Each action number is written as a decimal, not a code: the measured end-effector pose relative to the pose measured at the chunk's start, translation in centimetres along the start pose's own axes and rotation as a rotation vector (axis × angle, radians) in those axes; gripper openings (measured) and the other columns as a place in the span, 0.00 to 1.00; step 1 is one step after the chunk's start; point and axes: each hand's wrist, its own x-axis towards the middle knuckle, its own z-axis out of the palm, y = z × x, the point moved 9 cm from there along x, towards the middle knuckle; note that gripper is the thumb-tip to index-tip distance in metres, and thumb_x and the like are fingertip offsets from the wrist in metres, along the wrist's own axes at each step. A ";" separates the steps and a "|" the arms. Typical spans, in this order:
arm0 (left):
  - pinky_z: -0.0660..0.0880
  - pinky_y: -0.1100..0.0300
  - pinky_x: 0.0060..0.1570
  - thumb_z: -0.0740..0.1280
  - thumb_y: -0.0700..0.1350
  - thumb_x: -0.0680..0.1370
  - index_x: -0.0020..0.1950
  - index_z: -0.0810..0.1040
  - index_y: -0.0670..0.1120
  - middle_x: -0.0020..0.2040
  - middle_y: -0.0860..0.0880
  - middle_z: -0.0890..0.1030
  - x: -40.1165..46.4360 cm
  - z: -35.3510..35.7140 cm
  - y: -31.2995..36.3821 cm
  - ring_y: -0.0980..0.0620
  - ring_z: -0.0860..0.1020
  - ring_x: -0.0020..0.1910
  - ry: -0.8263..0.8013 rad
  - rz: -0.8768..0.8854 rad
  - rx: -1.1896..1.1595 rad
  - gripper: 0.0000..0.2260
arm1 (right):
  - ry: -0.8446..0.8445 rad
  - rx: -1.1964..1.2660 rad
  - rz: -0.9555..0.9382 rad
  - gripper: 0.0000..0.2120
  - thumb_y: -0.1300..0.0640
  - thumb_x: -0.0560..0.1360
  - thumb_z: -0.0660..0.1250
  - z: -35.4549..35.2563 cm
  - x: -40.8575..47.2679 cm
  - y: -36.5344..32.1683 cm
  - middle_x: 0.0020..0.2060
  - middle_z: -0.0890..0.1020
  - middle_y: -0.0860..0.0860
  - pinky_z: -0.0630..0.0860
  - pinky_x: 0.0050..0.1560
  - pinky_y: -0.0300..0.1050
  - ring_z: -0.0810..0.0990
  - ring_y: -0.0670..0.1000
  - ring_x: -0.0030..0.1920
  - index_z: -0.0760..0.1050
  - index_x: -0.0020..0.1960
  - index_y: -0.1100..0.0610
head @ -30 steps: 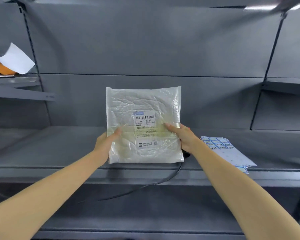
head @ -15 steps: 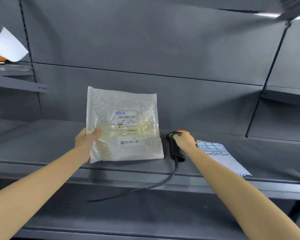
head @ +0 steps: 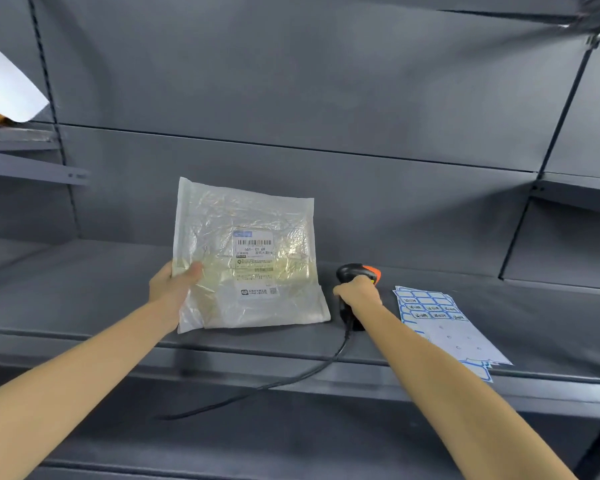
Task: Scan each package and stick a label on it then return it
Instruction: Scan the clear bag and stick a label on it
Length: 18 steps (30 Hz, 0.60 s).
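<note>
head view: grey metal shelf [head: 84, 292], left hand [head: 174, 289] gripping package [head: 250, 261], right hand [head: 359, 292] around scanner [head: 352, 271]

Scanner [head: 358, 271] between package [head: 250, 258], label sheet [head: 440, 323]

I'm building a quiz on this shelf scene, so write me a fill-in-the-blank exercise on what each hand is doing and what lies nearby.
1. The left hand holds the clear package by its ____ edge.
2. The right hand grips the black and ____ scanner.
3. The label sheet lies on the shelf to the ____ of the scanner.
4. The package's barcode faces ____ the camera.

Missing words: left; orange; right; toward
</note>
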 end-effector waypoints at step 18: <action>0.73 0.61 0.42 0.70 0.44 0.77 0.42 0.77 0.50 0.40 0.52 0.80 -0.7 3.3 -0.3 0.53 0.77 0.40 0.002 0.035 0.015 0.05 | -0.271 0.814 -0.476 0.02 0.58 0.76 0.64 2.7 -12.2 -3.7 0.33 0.76 0.47 0.71 0.26 0.40 0.71 0.47 0.24 0.72 0.49 0.56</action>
